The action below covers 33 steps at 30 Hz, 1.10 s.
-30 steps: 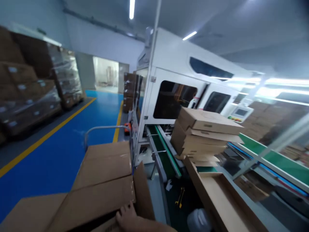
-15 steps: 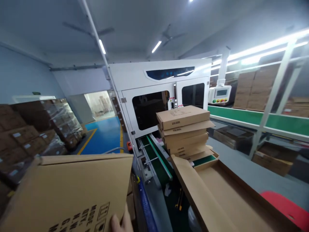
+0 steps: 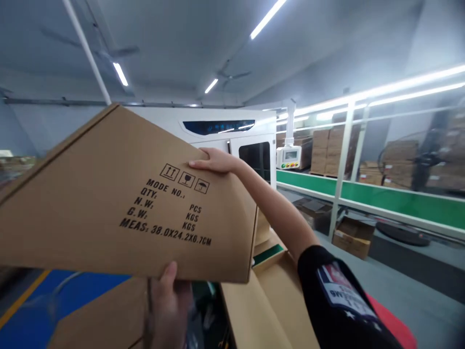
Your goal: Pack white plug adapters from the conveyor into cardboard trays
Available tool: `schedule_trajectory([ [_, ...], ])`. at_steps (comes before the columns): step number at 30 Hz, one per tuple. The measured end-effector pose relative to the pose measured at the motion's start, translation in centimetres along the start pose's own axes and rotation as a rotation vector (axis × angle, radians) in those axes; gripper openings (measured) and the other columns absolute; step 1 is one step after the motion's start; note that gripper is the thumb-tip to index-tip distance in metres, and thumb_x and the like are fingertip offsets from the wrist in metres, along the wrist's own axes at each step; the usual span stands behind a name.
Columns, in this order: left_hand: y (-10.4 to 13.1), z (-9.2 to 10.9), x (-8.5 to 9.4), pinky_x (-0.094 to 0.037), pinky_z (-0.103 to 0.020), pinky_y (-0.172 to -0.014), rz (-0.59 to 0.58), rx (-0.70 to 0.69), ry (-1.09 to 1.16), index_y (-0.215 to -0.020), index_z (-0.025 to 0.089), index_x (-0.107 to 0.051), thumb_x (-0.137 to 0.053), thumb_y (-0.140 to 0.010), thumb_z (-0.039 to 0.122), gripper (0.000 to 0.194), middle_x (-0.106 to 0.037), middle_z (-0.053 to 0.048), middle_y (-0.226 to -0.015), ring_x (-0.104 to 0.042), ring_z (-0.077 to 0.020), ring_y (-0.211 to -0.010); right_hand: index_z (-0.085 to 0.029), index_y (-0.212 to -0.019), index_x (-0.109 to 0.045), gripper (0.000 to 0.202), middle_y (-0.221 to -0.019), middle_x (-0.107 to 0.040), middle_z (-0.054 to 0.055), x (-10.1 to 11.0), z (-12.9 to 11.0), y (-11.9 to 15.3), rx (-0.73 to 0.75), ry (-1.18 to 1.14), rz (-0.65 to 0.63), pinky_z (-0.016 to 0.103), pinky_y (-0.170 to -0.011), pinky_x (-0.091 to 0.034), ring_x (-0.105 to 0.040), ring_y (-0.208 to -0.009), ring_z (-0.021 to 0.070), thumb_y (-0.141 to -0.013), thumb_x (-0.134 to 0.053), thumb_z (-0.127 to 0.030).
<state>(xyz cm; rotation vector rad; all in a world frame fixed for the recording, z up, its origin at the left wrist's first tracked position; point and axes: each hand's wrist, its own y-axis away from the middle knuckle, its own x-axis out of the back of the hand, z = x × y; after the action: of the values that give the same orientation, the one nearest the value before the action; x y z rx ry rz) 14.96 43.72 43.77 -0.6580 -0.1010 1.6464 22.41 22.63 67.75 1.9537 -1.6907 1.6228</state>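
Observation:
A flat brown cardboard box (image 3: 90,194), printed with handling symbols and text, is held up tilted in front of me. My right hand (image 3: 214,161) grips its upper right edge, thumb on the printed face and fingers over the far side. Below, my left hand (image 3: 167,295) clasps the lower edge, its thumb on the printed face; the rest of it is blurred. Behind the box's right side, part of an open cardboard tray (image 3: 286,286) shows. The held box hides most of the stacked boxes beyond it.
A white machine (image 3: 254,131) with dark windows stands ahead. To its right are a control panel (image 3: 289,156) and a green conveyor (image 3: 381,196) behind a white post (image 3: 343,169). An open carton (image 3: 352,237) sits on the floor. A red object (image 3: 394,322) is at lower right.
The box has risen from the lower left toward the middle and turned, so its print now reads nearly level. Both hands are now in view on it. My view has swung to the right.

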Motion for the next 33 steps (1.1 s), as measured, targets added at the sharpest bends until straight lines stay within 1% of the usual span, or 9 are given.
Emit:
schedule_trajectory([
  [5, -4.6, -4.4, -19.2, -0.045, -0.04, -0.101, 0.087, 0.044, 0.449, -0.131, 0.034, -0.038, -0.052, -0.082, 0.043, 0.052, -0.047, -0.001, -0.137, -0.05, -0.0209, -0.121, -0.021, -0.134, -0.043, 0.056, -0.131, -0.052, 0.01, 4.4, 4.9, 0.6, -0.053, 0.631, 0.26, 0.059, -0.104, -0.025, -0.044, -0.122, 0.0312, -0.088, -0.05, -0.05],
  [9, -7.5, -8.6, -27.4, -0.047, -0.035, -0.098, 0.096, 0.358, 0.415, -0.128, 0.029, -0.039, -0.049, -0.086, 0.041, 0.045, -0.038, -0.007, -0.145, -0.045, -0.0184, -0.127, -0.031, -0.143, -0.029, 0.055, -0.145, -0.038, 0.004, 1.1, 13.1, 10.2, -0.113, 0.739, 0.232, 0.065, -0.107, -0.011, -0.032, -0.133, 0.0297, -0.093, -0.037, -0.052],
  [12, -7.8, -11.5, -25.9, -0.052, -0.042, -0.089, -0.275, 0.53, 0.182, -0.122, 0.026, -0.048, -0.052, -0.084, 0.037, 0.04, -0.047, -0.012, -0.137, -0.052, -0.0244, -0.12, -0.032, -0.142, -0.032, 0.055, -0.151, -0.026, 0.007, -2.0, 21.0, 16.5, -0.33, 0.82, 0.101, 0.072, -0.1, -0.019, -0.028, -0.134, 0.0344, -0.091, -0.039, -0.052],
  [15, -9.2, -12.4, -19.3, -0.049, -0.046, -0.092, -0.772, 0.131, -0.18, -0.101, 0.025, -0.066, -0.058, -0.081, 0.041, 0.027, -0.066, -0.011, -0.109, -0.063, -0.0275, -0.101, -0.028, -0.146, -0.02, 0.063, -0.154, -0.016, 0.008, -4.4, 27.1, 18.4, -0.353, 0.917, 0.211, 0.07, -0.098, -0.024, -0.012, -0.14, 0.0343, -0.09, -0.041, -0.048],
  [16, -10.3, -12.2, -16.8, -0.046, -0.047, -0.095, -0.677, -0.114, -0.3, -0.097, 0.028, -0.068, -0.053, -0.084, 0.042, 0.024, -0.067, -0.008, -0.105, -0.061, -0.0271, -0.103, -0.027, -0.148, -0.015, 0.067, -0.155, -0.014, 0.009, -5.0, 28.5, 18.2, -0.355, 0.927, 0.305, 0.069, -0.098, -0.026, -0.008, -0.14, 0.0344, -0.09, -0.041, -0.048],
  [18, -13.7, -11.7, -12.5, -0.036, -0.051, -0.105, -0.217, -0.537, -0.53, -0.114, 0.03, -0.06, -0.058, -0.08, 0.043, 0.037, -0.057, -0.008, -0.125, -0.049, -0.0303, -0.121, -0.023, -0.148, -0.007, 0.074, -0.155, -0.008, 0.014, -5.9, 30.2, 17.3, -0.354, 0.916, 0.496, 0.065, -0.097, -0.03, -0.008, -0.139, 0.0368, -0.089, -0.043, -0.049],
  [20, -17.5, -11.2, -9.9, -0.027, -0.058, -0.108, 0.001, -0.693, -0.79, -0.13, 0.026, -0.047, -0.063, -0.074, 0.048, 0.062, -0.041, -0.012, -0.14, -0.034, -0.0361, -0.132, -0.02, -0.148, -0.004, 0.08, -0.153, -0.004, 0.02, -6.3, 31.3, 16.5, -0.311, 0.896, 0.609, 0.062, -0.097, -0.032, -0.015, -0.137, 0.0394, -0.087, -0.046, -0.051],
  [25, -23.6, -12.9, -10.3, -0.041, -0.045, -0.101, -0.015, -0.884, -0.915, -0.111, 0.02, -0.054, -0.063, -0.077, 0.045, 0.043, -0.05, -0.013, -0.121, -0.048, -0.0287, -0.117, -0.016, -0.146, -0.008, 0.083, -0.148, -0.01, 0.024, -5.3, 34.1, 14.9, -0.246, 0.837, 0.618, 0.058, -0.097, -0.036, -0.022, -0.132, 0.0393, -0.084, -0.051, -0.053],
  [33, -27.6, -16.8, -13.0, -0.045, -0.04, -0.093, -0.043, -0.927, -0.865, -0.094, 0.02, -0.052, -0.06, -0.079, 0.049, 0.033, -0.049, -0.01, -0.1, -0.05, -0.0245, -0.106, -0.012, -0.142, -0.014, 0.077, -0.145, -0.011, 0.024, -3.3, 38.7, 11.9, -0.247, 0.798, 0.536, 0.057, -0.099, -0.035, -0.019, -0.133, 0.0372, -0.085, -0.048, -0.052],
])
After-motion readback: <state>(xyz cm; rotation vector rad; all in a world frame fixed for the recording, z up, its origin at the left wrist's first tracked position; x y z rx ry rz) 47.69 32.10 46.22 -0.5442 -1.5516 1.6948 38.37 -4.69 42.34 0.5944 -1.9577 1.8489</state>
